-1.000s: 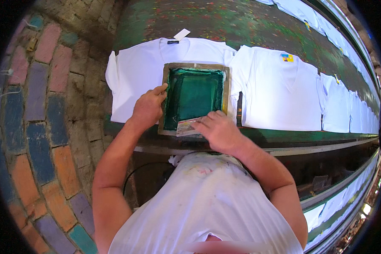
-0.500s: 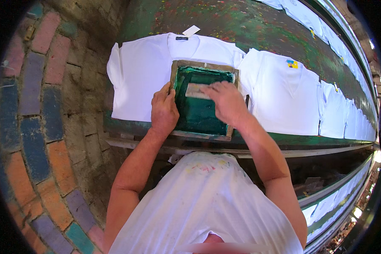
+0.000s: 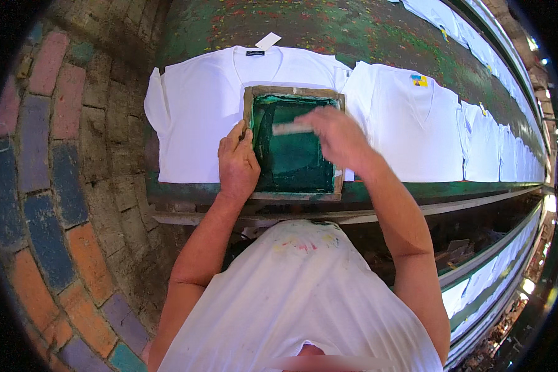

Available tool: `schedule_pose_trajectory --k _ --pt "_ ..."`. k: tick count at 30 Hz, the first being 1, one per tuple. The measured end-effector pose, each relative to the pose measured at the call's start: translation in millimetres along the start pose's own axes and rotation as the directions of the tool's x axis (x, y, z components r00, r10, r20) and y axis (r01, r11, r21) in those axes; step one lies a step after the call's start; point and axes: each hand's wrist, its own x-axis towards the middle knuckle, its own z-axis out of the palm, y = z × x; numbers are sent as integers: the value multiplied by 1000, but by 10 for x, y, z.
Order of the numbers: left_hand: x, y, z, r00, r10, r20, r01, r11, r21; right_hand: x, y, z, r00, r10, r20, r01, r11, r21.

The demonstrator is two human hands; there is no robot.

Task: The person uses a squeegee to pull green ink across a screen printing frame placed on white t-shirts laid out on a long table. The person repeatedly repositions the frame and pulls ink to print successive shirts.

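Note:
A wooden-framed printing screen (image 3: pixel 294 92) lies flat over the right part of a white T-shirt (image 3: pixel 192 121) with a small white tag at its neck. Dark green ink coats the mesh (image 3: pixel 291 164) inside the frame. My left hand (image 3: pixel 239 164) is closed on the frame's left side, fingers over the wood. Within the frame, my right hand (image 3: pixel 343 139), somewhat blurred, grips a pale squeegee (image 3: pixel 285 129) by its right end. The squeegee now shows only a narrow side, across the upper half of the mesh. The shirt front beneath the screen is hidden.
More white T-shirts (image 3: pixel 409 130) lie in a row along the paint-speckled green table (image 3: pixel 198 25) to the right, several with a small yellow-and-blue mark. A rail (image 3: pixel 186 218) runs along the table's near edge. Painted bricks (image 3: pixel 37 149) cover the ground at left.
The squeegee has turned in my right hand, from showing its broad face to a thin side. My left hand stays on the frame. The whole view has shifted slightly.

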Motion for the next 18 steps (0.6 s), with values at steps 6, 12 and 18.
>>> schedule_pose_trajectory --k 6,12,18 --pt "-5 -14 29 999 10 -40 -11 999 -37 85 4 47 996 62 -59 -68 993 -95" --pt "-28 -45 38 999 -24 -40 20 995 -102 -438 -445 230 1000 31 0 -31 996 -87" --pt "-43 -49 36 996 -92 -20 88 980 -176 -882 -837 422 999 -33 -28 30 991 -128"
